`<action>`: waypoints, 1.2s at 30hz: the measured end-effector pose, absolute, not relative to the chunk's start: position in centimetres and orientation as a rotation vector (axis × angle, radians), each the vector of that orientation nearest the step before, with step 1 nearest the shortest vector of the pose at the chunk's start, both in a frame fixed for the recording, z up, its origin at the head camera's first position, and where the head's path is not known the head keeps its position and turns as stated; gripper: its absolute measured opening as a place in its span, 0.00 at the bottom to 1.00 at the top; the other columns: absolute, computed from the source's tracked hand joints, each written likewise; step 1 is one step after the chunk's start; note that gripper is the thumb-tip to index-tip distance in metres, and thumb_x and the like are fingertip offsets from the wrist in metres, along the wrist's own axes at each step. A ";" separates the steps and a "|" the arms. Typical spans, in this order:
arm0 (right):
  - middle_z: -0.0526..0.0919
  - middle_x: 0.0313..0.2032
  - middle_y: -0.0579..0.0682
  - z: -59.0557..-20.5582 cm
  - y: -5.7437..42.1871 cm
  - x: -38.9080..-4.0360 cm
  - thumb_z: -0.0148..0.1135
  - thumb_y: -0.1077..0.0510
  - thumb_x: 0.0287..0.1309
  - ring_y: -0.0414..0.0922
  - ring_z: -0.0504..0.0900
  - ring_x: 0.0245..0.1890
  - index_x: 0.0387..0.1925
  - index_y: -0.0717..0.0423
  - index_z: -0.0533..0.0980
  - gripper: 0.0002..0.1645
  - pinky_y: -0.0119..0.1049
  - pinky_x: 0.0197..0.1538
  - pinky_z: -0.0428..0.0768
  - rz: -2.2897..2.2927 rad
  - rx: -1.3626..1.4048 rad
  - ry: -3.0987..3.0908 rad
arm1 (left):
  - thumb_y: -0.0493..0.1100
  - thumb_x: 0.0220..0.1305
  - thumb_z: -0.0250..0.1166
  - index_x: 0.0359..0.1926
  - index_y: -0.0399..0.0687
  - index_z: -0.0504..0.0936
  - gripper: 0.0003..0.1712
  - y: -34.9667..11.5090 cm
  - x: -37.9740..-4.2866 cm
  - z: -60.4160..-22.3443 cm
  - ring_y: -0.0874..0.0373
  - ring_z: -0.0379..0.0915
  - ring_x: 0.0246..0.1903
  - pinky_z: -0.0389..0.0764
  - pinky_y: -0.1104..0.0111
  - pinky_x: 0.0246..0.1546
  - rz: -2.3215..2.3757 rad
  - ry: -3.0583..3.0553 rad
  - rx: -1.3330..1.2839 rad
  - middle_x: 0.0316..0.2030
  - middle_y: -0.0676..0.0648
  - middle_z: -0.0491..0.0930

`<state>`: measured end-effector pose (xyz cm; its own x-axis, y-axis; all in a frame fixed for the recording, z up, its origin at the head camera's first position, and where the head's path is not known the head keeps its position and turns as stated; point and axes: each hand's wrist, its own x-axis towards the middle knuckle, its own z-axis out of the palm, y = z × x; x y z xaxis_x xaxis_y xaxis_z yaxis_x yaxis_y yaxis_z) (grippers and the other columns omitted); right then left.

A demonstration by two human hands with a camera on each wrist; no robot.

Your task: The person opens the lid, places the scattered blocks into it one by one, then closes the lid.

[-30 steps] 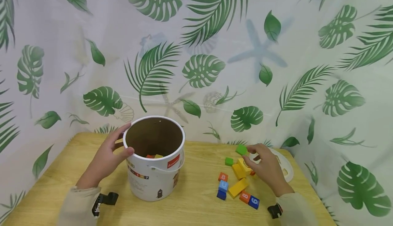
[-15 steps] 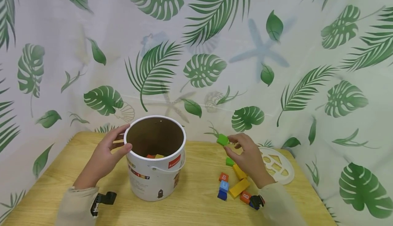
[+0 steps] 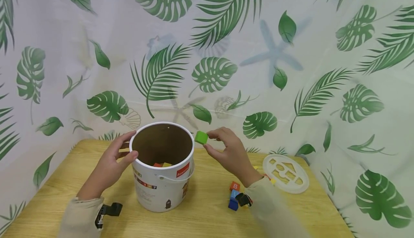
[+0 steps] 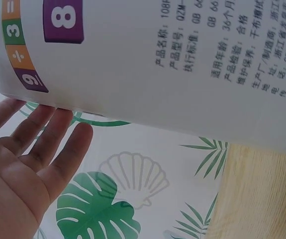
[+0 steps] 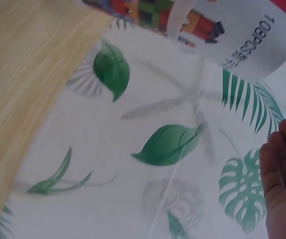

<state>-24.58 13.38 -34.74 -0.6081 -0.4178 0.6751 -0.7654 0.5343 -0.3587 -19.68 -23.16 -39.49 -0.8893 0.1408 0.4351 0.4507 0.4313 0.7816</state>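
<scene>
A white bucket (image 3: 155, 191) with a wire handle stands on the table, its mouth facing up and a few red and yellow blocks (image 3: 166, 165) visible inside. My left hand (image 3: 111, 164) rests against its left side, thumb at the rim. Those fingers (image 4: 65, 144) look fairly straight in the left wrist view, tips at the printed wall. Just right of the rim, my right hand (image 3: 229, 151) pinches a green block (image 3: 201, 137) between thumb and fingers, raised above the table. Only part of that hand (image 5: 284, 184) shows in the right wrist view.
Lettered blocks, one red (image 3: 235, 186) and one dark blue (image 3: 233, 204), lie on the wooden table (image 3: 207, 220) beneath the right forearm, which hides other blocks. A white oval board with cutouts (image 3: 302, 184) lies at the right. A leaf-patterned curtain (image 3: 207, 33) hangs behind.
My right hand has carried the green block leftward and up from beside the block pile to the bucket's right rim. My left hand stays at the bucket.
</scene>
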 end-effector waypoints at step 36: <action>0.86 0.48 0.47 -34.2 4.0 -23.6 0.73 0.57 0.62 0.43 0.84 0.48 0.51 0.55 0.84 0.16 0.38 0.54 0.83 1.215 0.946 -2.524 | 0.44 0.75 0.60 0.80 0.51 0.58 0.37 -22.7 -19.5 -39.4 0.38 0.66 0.66 0.72 0.37 0.60 -1.421 -2.413 -0.476 0.72 0.39 0.64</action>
<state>-23.65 4.05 -34.23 -0.7801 -0.4662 0.4174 -0.6170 0.4624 -0.6368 -19.48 -22.72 -39.45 -0.9003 0.1299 0.4155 0.4263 0.4559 0.7813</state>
